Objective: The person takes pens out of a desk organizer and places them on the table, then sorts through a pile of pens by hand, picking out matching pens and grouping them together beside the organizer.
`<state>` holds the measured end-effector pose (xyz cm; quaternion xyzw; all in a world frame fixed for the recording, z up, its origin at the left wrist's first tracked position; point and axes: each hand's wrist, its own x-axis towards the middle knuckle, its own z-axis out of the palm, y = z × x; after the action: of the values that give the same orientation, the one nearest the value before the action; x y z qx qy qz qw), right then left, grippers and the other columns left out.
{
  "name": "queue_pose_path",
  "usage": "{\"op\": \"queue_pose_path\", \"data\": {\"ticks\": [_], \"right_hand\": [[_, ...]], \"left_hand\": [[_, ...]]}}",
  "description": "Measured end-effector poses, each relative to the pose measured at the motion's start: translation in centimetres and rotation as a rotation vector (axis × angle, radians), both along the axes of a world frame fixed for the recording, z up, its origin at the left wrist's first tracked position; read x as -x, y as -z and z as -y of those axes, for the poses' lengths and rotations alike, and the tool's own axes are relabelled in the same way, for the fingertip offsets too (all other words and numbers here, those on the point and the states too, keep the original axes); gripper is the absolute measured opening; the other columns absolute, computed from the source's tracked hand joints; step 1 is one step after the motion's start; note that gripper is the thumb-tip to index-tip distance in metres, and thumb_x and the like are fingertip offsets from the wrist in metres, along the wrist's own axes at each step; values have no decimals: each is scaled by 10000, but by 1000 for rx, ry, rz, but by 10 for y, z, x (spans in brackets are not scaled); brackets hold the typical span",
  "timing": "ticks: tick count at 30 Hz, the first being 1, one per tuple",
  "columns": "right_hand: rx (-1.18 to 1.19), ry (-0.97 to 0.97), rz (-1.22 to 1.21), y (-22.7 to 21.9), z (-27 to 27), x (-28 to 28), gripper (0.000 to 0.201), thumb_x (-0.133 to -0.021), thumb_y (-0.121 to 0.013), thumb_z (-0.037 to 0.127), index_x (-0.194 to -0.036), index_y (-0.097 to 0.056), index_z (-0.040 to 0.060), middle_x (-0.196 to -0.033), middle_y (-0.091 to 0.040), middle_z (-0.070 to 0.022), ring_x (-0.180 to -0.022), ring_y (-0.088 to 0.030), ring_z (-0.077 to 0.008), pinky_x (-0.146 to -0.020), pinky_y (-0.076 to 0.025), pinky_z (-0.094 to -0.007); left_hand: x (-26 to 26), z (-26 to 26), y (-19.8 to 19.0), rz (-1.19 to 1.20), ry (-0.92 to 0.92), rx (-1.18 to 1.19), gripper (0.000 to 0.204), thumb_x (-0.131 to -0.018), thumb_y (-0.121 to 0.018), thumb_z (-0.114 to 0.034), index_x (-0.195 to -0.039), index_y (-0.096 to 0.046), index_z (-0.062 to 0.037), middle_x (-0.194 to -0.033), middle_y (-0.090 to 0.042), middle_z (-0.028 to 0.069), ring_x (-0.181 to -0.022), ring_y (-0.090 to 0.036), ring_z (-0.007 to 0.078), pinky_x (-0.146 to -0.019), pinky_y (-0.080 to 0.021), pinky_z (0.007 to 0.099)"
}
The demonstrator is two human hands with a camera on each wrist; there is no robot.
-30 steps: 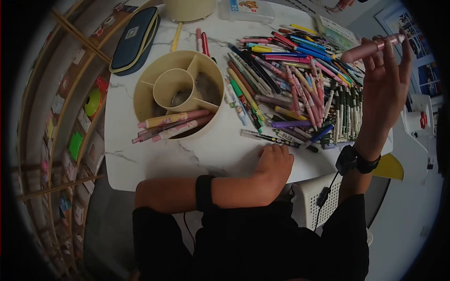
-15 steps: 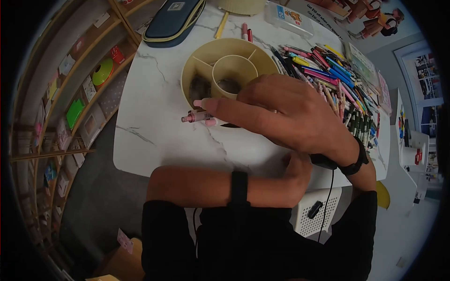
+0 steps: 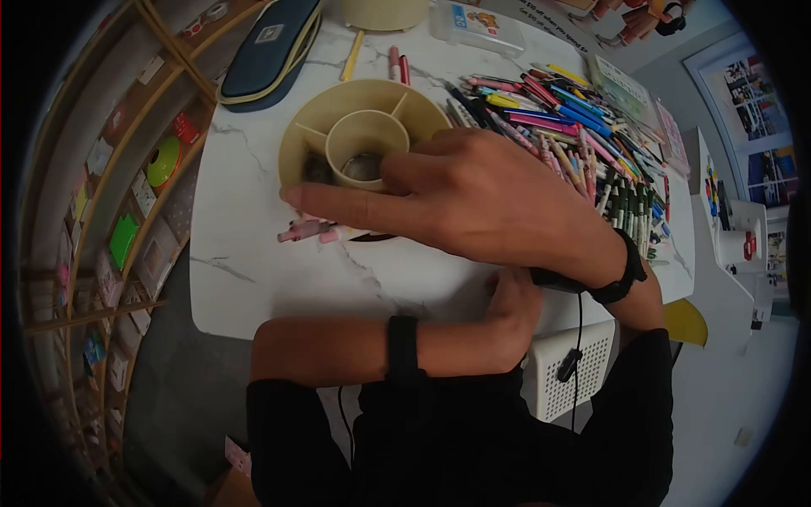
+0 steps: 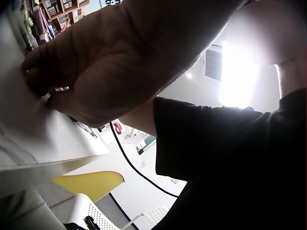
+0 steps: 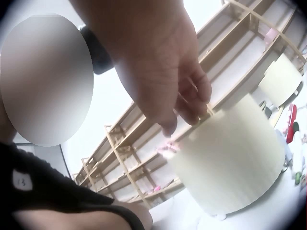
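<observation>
We see right hand (image 3: pixel 481 198) stretched over round cream organizer (image 3: pixel 308 139), blocking way in from near side. Pink pens (image 3: pixel 304 230) stick out of front compartment toward table edge, in way low at front. Bare marble table (image 3: pixel 253 262) left and front of organizer: open passage. Dense pen pile (image 3: pixel 583 144) fills right half, no flat room there. Left hand (image 3: pixel 511 317) rests at near edge under right forearm. Navy pencil case (image 3: pixel 270 46) bars far left corner. Plastic box (image 3: pixel 481 25) and cream container (image 3: pixel 384 13) line far edge.
</observation>
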<state>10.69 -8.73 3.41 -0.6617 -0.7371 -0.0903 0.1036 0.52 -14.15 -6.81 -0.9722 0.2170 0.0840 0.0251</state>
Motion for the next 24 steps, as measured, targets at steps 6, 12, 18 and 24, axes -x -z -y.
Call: {"op": "queue_pose_path", "data": {"ticks": [6,12,18,24], "right_hand": [[-281,522,-340,-16,87,-57,403,-808,-688,68,-1197,-580,54,-668,-625,-55,-584,-608,-130,-558,-481,-254],[-21,951,-439,23,160,-87,270,-826,-679,105,-1061,-621,-16,-715,-636,-90,-603,-598,-135,-564,-475,-270],[156,1000,-503,47,171,-95,284,-786,-710,133,-1017,-628,-10,-777,-661,-138,-674,-637,-242,-626,-495,-344],[216,1003,-473,38,172,-99,378,-759,-682,59,-1115,-577,-13,-742,-655,-137,-660,-632,-225,-621,-494,-334]], "left_hand": [[-3,-8,-7,-104,39,61,186,-801,-596,-163,-960,-578,-69,-941,-545,93,-868,-564,232,-720,-462,376],[-3,-11,-9,-103,56,58,186,-790,-603,-146,-937,-538,-52,-921,-537,101,-864,-562,226,-726,-466,358],[-3,-13,-7,-80,77,60,175,-787,-598,-133,-930,-535,-52,-911,-534,91,-842,-549,203,-731,-442,319],[-3,-13,-5,-61,93,68,160,-792,-587,-123,-925,-532,-54,-911,-536,89,-841,-544,196,-736,-436,307]]}}
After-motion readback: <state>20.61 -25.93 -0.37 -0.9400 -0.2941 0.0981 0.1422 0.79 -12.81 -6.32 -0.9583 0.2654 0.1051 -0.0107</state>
